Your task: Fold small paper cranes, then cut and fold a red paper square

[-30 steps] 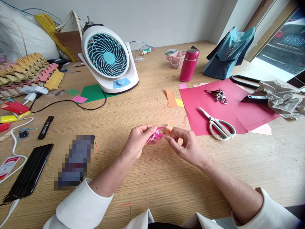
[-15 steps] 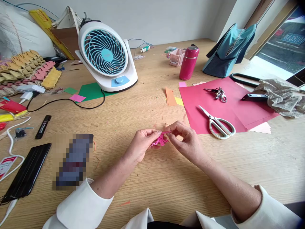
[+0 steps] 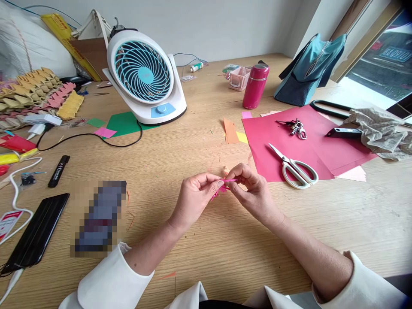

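White scissors [image 3: 286, 161] lie near the right hand [image 3: 252, 192] — a fan [image 3: 146, 75] stands beyond

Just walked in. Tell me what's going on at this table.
Someone is working on a small piece of folded pink paper with both hands, above the wooden table. The left hand pinches it between thumb and fingers; the right hand has its fingertips right at it, though how firmly they grip is hard to see. Off to the right, white-handled scissors lie mostly on red paper, out of the hands. A fan stands farther back, toward the left.
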{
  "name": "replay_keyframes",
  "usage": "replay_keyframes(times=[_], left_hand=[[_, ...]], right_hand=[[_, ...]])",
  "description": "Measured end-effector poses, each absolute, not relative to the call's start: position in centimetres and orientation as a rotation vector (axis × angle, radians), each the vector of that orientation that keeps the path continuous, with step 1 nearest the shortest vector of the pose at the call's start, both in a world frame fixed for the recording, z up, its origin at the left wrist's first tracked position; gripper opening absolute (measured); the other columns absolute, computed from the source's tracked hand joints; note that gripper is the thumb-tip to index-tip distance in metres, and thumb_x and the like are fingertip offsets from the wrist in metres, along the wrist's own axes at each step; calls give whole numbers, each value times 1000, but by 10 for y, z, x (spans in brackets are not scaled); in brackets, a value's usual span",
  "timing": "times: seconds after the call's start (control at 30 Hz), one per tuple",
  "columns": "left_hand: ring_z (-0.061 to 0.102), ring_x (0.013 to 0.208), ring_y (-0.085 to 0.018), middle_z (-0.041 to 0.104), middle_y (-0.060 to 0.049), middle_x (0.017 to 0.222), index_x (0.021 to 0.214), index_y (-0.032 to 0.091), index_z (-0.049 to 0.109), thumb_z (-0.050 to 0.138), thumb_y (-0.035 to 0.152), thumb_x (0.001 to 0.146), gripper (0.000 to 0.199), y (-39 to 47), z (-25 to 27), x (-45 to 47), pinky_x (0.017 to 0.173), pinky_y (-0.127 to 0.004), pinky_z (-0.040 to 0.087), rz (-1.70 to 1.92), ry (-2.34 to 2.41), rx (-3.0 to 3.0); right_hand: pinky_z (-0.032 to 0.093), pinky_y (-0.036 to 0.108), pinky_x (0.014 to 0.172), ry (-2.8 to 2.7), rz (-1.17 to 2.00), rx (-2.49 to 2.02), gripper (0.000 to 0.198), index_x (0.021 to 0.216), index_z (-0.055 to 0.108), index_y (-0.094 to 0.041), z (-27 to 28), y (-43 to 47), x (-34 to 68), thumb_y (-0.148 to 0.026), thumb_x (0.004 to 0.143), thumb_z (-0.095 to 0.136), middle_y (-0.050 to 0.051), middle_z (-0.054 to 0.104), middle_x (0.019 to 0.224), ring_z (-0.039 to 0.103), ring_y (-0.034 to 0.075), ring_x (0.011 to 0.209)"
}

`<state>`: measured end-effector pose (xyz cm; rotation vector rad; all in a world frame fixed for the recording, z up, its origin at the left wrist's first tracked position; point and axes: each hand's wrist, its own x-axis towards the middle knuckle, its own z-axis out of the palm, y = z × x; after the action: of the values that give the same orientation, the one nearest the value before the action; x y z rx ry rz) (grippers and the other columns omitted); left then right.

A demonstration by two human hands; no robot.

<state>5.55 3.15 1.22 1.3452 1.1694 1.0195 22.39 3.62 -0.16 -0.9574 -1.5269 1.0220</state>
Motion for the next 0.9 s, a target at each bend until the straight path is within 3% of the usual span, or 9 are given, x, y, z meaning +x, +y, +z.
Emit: replay_keyframes(times=[0.27, 0.53, 0.67, 0.9], left_hand=[[70, 69, -13, 78, -2, 81, 89, 18, 76, 69, 23, 89, 9, 29, 20, 48, 63, -21, 52, 1238, 1177, 1847], [74, 76, -13, 80, -3, 90, 94, 19, 74, 69, 17, 89, 6, 36, 22, 38, 69, -21, 55, 1339, 1141, 2267], [75, 80, -13, 80, -4, 92, 96, 18, 72, 69, 13, 89, 9, 38, 26, 33, 74, -22, 57, 1349, 1131, 2354], [72, 84, -12, 78, -3, 92, 98, 18, 71, 68, 7, 88, 15, 39, 25, 36, 78, -23, 55, 1281, 957, 2429]], right_hand=[[44, 28, 68, -1486, 1102, -911, 13, 82, 60, -20, 0, 37, 226, -27, 91, 67, 1, 57, 81, 54, 14, 74], [43, 33, 83, -1504, 1453, -859, 13, 92, 70, -21, 14, 42, 237, -32, 93, 62, 3, 60, 89, 54, 18, 89], [40, 34, 93, -1505, 1618, -790, 15, 103, 70, -23, 13, 45, 244, -30, 93, 63, 4, 64, 104, 54, 20, 103], [39, 29, 78, -1355, 1647, -908, 23, 76, 65, -19, 15, 44, 237, -39, 87, 70, 0, 56, 78, 50, 15, 80]])
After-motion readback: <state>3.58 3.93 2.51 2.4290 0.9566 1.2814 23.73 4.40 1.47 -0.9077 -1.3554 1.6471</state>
